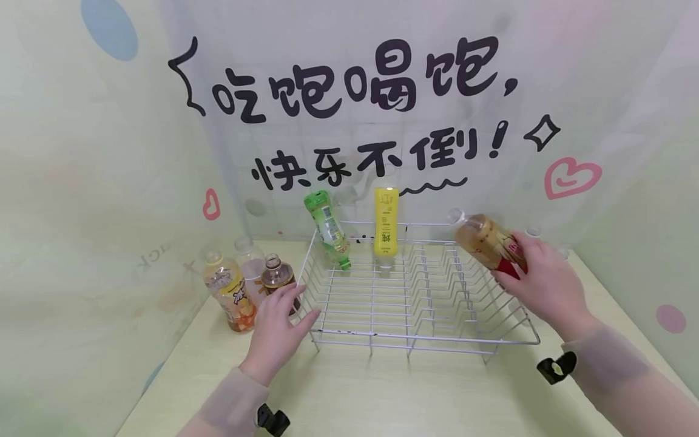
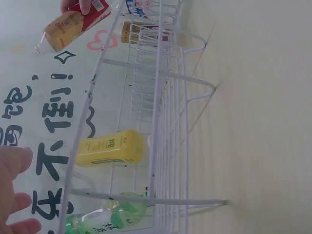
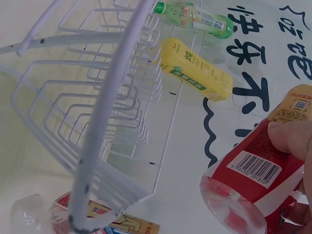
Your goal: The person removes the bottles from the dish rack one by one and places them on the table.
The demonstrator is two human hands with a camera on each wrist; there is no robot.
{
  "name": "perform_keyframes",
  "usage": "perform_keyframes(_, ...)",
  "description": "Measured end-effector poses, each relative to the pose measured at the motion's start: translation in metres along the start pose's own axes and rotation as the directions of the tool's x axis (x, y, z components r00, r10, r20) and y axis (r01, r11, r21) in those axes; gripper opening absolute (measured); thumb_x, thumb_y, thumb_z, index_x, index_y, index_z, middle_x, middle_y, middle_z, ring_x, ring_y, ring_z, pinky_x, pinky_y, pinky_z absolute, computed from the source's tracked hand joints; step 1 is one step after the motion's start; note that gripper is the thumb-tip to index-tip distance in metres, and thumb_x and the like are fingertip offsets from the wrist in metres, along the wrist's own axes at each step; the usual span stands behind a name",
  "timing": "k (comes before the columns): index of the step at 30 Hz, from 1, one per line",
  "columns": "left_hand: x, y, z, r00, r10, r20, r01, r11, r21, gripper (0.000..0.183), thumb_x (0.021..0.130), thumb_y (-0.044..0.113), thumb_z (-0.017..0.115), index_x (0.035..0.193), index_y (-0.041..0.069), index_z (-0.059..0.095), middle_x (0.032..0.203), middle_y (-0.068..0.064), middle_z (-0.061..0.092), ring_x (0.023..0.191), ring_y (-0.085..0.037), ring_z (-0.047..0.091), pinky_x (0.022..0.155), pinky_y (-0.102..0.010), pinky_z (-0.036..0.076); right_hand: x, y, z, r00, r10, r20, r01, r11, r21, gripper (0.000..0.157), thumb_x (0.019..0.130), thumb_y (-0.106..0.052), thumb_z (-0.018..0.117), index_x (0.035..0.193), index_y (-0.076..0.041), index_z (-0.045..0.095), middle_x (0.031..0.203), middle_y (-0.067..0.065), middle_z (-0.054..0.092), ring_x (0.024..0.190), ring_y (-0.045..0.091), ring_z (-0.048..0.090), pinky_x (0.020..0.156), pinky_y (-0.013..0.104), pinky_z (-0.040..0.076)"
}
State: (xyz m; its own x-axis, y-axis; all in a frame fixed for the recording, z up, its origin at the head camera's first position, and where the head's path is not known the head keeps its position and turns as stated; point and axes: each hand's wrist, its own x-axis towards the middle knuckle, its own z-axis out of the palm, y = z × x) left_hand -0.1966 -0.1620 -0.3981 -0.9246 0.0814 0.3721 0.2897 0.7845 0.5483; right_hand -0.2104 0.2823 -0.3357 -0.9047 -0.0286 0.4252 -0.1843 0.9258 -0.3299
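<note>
My right hand (image 1: pixel 551 288) grips a plastic bottle (image 1: pixel 483 240) with a tan and red label. It is tilted over the right back part of a white wire dish rack (image 1: pixel 363 334), its neck toward the upper left and its clear base toward my hand. My left hand (image 1: pixel 278 328) holds nothing; its fingers are spread beside the rack's left edge, close to a dark bottle (image 1: pixel 277 274). In the rack, a green bottle (image 1: pixel 327 227) and a yellow bottle (image 1: pixel 386 221) lean neck down at the back.
Left of the rack stand an orange-labelled bottle (image 1: pixel 232 297) and a clear bottle (image 1: pixel 251 267) on the pale table (image 1: pixel 382 394). More bottles are beyond the rack's right side, partly hidden, including one with a tan label (image 3: pixel 141 225). A printed curtain (image 1: pixel 327 36) hangs behind.
</note>
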Motion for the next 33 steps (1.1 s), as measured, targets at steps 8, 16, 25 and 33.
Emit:
perform_keyframes(8, -0.011, -0.018, 0.014, 0.996, -0.065, 0.056, 0.066, 0.997, -0.031, 0.061, 0.091, 0.047, 0.062, 0.135, 0.007, 0.054, 0.149, -0.015, 0.039, 0.134, -0.043, 0.031, 0.105, -0.064, 0.027, -0.020, 0.028, -0.006, 0.993, 0.104, -0.056, -0.098, 0.990, 0.103, 0.080, 0.081, -0.041, 0.075, 0.142, -0.003, 0.039, 0.109, 0.023, 0.055, 0.092, 0.038, 0.051, 0.061, 0.049, 0.047)
perform_keyframes(16, -0.017, -0.027, 0.023, 0.993, -0.084, 0.084, 0.090, 0.994, -0.067, 0.066, 0.093, 0.054, 0.054, 0.140, 0.008, 0.049, 0.155, -0.014, 0.027, 0.139, -0.045, 0.020, 0.105, -0.067, 0.024, -0.041, 0.050, -0.007, 0.973, 0.173, -0.153, -0.135, 0.963, 0.234, 0.072, 0.083, -0.032, 0.076, 0.140, -0.003, 0.042, 0.103, 0.020, 0.055, 0.082, 0.026, 0.047, 0.055, 0.023, 0.037)
perform_keyframes(25, -0.022, -0.034, 0.031, 0.990, -0.094, 0.104, 0.109, 0.982, -0.154, 0.063, 0.095, 0.047, 0.056, 0.144, 0.008, 0.044, 0.159, -0.010, 0.017, 0.137, -0.044, 0.028, 0.102, -0.065, 0.030, -0.064, 0.070, 0.006, 0.906, 0.383, -0.181, -0.292, 0.873, 0.390, 0.067, 0.084, -0.026, 0.075, 0.141, -0.012, 0.041, 0.108, 0.008, 0.051, 0.085, 0.007, 0.045, 0.062, 0.015, 0.037)
perform_keyframes(33, -0.022, -0.036, 0.034, 0.987, -0.115, 0.116, 0.135, 0.975, -0.179, 0.066, 0.095, 0.048, 0.054, 0.148, 0.013, 0.038, 0.160, -0.004, 0.012, 0.129, -0.037, 0.043, 0.097, -0.061, 0.041, -0.085, 0.089, 0.030, 0.850, 0.498, -0.171, -0.358, 0.785, 0.505, 0.058, 0.081, -0.017, 0.078, 0.129, -0.008, 0.047, 0.112, -0.004, 0.050, 0.087, -0.003, 0.050, 0.066, 0.006, 0.044)
